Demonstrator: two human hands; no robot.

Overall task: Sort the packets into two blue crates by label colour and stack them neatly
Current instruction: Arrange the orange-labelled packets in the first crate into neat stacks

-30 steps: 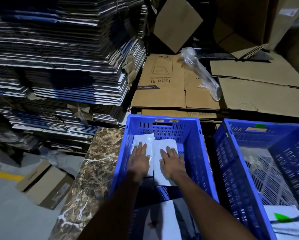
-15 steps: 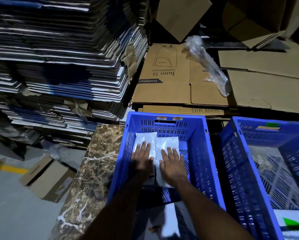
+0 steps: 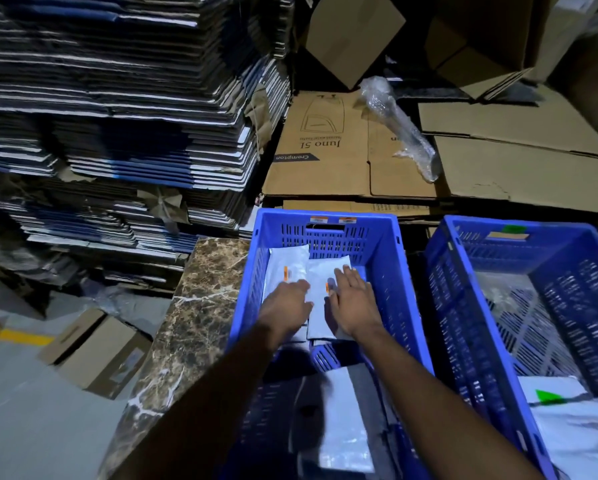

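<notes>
Two white packets with small orange labels lie side by side at the far end of the left blue crate [image 3: 384, 258]. My left hand [image 3: 285, 308] rests palm down on the near end of the left packet [image 3: 288, 265], fingers curled. Flat on the right packet [image 3: 328, 271] lies my right hand [image 3: 351, 304], fingers spread. More white packets [image 3: 339, 420] sit at the near end of this crate. The right blue crate [image 3: 463, 306] holds white packets with green labels [image 3: 567, 424] at its near end.
The crates stand on a brown marble-patterned top [image 3: 193, 313]. Tall stacks of flattened cartons [image 3: 117, 116] rise to the left. Flat cardboard sheets [image 3: 325, 150] and a bubble-wrap roll [image 3: 401, 129] lie behind. A cardboard box [image 3: 96, 351] sits on the floor at lower left.
Both hands have slid back toward me along the packets, uncovering the orange labels. The left fingers have curled in. The view has shifted slightly.
</notes>
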